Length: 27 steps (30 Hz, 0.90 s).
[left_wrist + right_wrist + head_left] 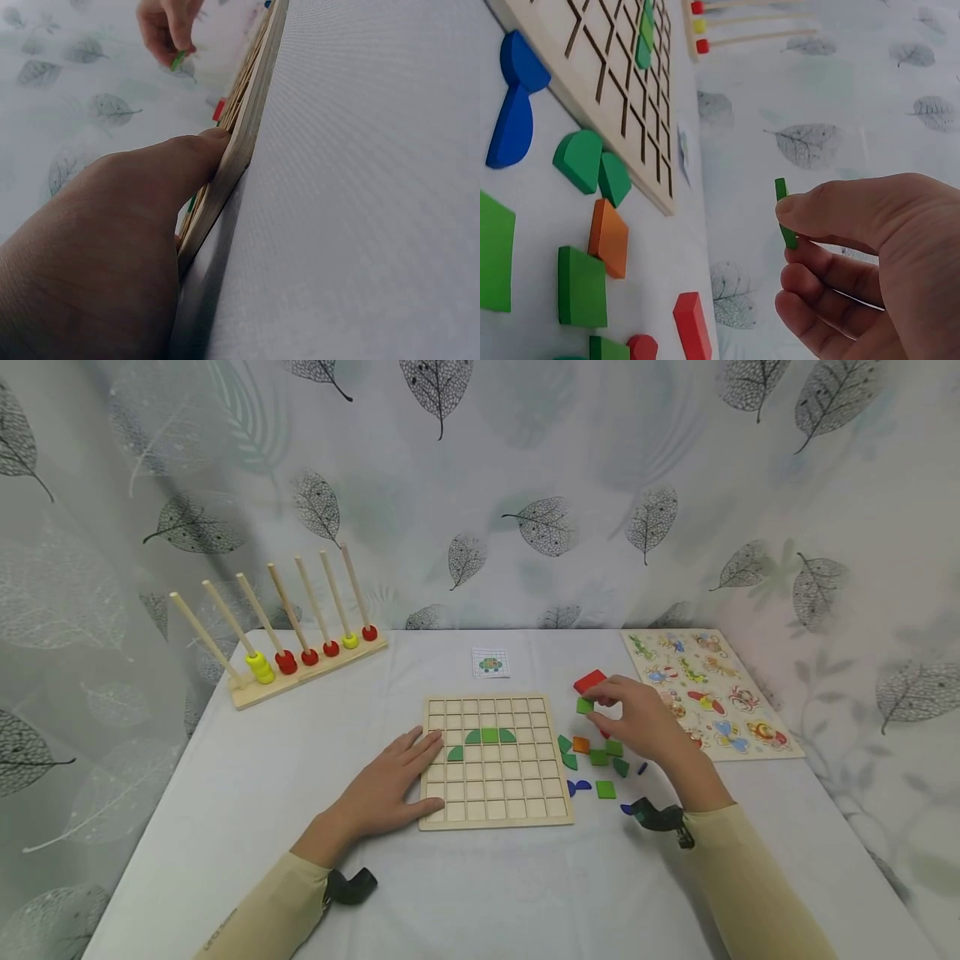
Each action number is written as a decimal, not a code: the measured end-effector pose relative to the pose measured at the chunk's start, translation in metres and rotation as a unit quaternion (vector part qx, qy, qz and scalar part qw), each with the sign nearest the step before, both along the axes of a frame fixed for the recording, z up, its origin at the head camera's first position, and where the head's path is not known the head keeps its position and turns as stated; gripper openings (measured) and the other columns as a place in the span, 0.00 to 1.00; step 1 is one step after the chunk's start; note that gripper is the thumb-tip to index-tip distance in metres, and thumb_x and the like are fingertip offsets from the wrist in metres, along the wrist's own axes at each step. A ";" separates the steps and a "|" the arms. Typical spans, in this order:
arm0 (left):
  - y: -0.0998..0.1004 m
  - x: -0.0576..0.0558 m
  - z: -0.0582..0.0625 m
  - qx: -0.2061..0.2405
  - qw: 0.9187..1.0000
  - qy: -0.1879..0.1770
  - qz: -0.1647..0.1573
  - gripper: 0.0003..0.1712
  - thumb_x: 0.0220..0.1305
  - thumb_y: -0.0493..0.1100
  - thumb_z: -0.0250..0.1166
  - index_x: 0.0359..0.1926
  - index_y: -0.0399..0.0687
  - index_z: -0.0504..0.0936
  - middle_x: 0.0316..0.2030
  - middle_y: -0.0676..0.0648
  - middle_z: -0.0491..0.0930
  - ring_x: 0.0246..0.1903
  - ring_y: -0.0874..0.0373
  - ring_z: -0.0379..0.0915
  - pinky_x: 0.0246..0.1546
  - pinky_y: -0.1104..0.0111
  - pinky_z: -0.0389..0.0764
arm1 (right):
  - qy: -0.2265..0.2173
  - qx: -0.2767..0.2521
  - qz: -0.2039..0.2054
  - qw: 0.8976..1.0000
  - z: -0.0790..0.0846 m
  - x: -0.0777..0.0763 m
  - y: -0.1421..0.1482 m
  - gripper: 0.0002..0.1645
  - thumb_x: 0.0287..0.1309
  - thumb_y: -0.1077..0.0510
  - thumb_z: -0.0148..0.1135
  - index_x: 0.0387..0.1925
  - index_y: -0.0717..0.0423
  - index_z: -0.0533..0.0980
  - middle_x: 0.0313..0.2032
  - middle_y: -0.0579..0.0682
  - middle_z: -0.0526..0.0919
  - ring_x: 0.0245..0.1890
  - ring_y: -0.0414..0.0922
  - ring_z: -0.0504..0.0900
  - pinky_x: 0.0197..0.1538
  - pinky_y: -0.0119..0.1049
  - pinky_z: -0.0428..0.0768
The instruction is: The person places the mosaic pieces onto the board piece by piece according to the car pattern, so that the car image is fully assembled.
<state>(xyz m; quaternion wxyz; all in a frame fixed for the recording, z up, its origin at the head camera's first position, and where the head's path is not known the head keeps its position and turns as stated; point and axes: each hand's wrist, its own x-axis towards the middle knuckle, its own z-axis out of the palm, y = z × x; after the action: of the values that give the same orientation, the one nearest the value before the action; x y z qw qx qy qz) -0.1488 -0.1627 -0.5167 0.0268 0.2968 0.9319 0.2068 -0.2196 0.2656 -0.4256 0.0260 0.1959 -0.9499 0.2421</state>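
- Loose pieces crowd the white-covered counter (480, 885) just right of the wooden grid board (495, 825): an orange square (581, 744), green squares (606, 789), green quarter-rounds (570, 762) and blue pieces (582, 786).
- A red block (589, 681) lies beyond them, near the right hand (637, 714).
- That hand and forearm hide part of the wooden animal puzzle (783, 750) at the far right.
- A small pattern card (491, 663) lies behind the grid board; a wooden bead rack (315, 675) with red and yellow beads stands at the far left.
- The grid board holds two quarter-rounds flanking a light green square in one row, and another quarter-round in the next nearer row, one column further left.
- The right grip pinches a green square tile (585, 705), raised off the counter beside the board's far right corner.
- The left hand (390, 787) rests on the board's left edge, grip spread, thumb apart, covering some cells.
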 end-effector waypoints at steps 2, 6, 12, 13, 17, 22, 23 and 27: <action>0.000 0.000 0.000 0.000 1.000 0.002 0.000 0.55 0.72 0.72 0.63 0.87 0.49 0.57 0.86 0.54 0.52 0.85 0.48 0.40 0.81 0.48 0.55 | 0.005 -0.008 0.004 1.000 0.001 0.001 -0.003 0.17 0.65 0.61 0.78 0.54 0.54 0.88 0.48 0.51 0.86 0.49 0.52 0.81 0.52 0.53 0.84; 0.000 -0.001 -0.001 0.003 1.000 0.004 0.000 0.55 0.72 0.72 0.63 0.87 0.49 0.57 0.86 0.54 0.52 0.85 0.48 0.41 0.81 0.48 0.56 | 0.007 -0.018 0.017 1.000 0.001 0.001 -0.007 0.16 0.65 0.62 0.77 0.54 0.55 0.88 0.48 0.51 0.86 0.49 0.53 0.81 0.53 0.54 0.84; 0.000 0.000 -0.001 0.010 1.000 0.005 -0.001 0.55 0.72 0.72 0.63 0.87 0.49 0.58 0.86 0.53 0.53 0.85 0.47 0.42 0.81 0.46 0.57 | 0.005 -0.018 0.032 0.999 -0.001 0.002 -0.017 0.17 0.65 0.61 0.78 0.55 0.55 0.88 0.49 0.50 0.87 0.49 0.53 0.83 0.55 0.55 0.85; 0.000 0.000 -0.001 0.011 1.000 0.005 -0.001 0.55 0.72 0.72 0.63 0.87 0.49 0.58 0.86 0.53 0.53 0.85 0.47 0.42 0.81 0.46 0.57 | 0.006 -0.020 0.035 0.999 -0.001 0.002 -0.019 0.17 0.65 0.62 0.78 0.55 0.55 0.88 0.48 0.50 0.87 0.49 0.52 0.83 0.55 0.54 0.86; 0.000 0.000 -0.001 0.012 1.000 0.006 -0.001 0.55 0.72 0.72 0.63 0.87 0.50 0.58 0.85 0.53 0.53 0.85 0.47 0.42 0.80 0.46 0.57 | 0.012 -0.027 0.054 0.998 0.001 0.004 -0.026 0.17 0.64 0.62 0.78 0.54 0.54 0.88 0.47 0.48 0.88 0.48 0.49 0.82 0.54 0.51 0.85; 0.000 0.000 -0.001 0.013 1.000 0.007 -0.002 0.55 0.72 0.72 0.63 0.87 0.50 0.58 0.85 0.53 0.54 0.85 0.47 0.42 0.80 0.46 0.57 | 0.010 -0.032 0.069 0.997 0.004 0.007 -0.037 0.16 0.64 0.62 0.78 0.53 0.53 0.89 0.47 0.46 0.87 0.47 0.48 0.82 0.53 0.49 0.86; 0.000 0.000 -0.001 0.012 1.000 0.007 -0.002 0.55 0.72 0.72 0.63 0.87 0.50 0.58 0.85 0.53 0.54 0.85 0.48 0.42 0.80 0.46 0.57 | 0.011 -0.033 0.072 0.997 0.004 0.007 -0.039 0.15 0.64 0.62 0.78 0.53 0.53 0.89 0.47 0.46 0.87 0.47 0.48 0.82 0.53 0.49 0.86; -0.001 0.000 -0.002 0.007 1.000 0.009 -0.002 0.55 0.72 0.72 0.63 0.87 0.50 0.57 0.86 0.53 0.53 0.85 0.48 0.41 0.81 0.47 0.57 | 0.016 -0.039 0.083 0.996 0.006 0.008 -0.047 0.15 0.65 0.61 0.78 0.52 0.54 0.89 0.48 0.46 0.86 0.47 0.47 0.82 0.53 0.47 0.86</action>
<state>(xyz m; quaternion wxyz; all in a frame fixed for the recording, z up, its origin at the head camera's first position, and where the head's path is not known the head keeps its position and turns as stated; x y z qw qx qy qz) -0.1489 -0.1635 -0.5187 0.0170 0.3006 0.9301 0.2103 -0.2120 0.2191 -0.4198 0.0284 0.2767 -0.9196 0.2774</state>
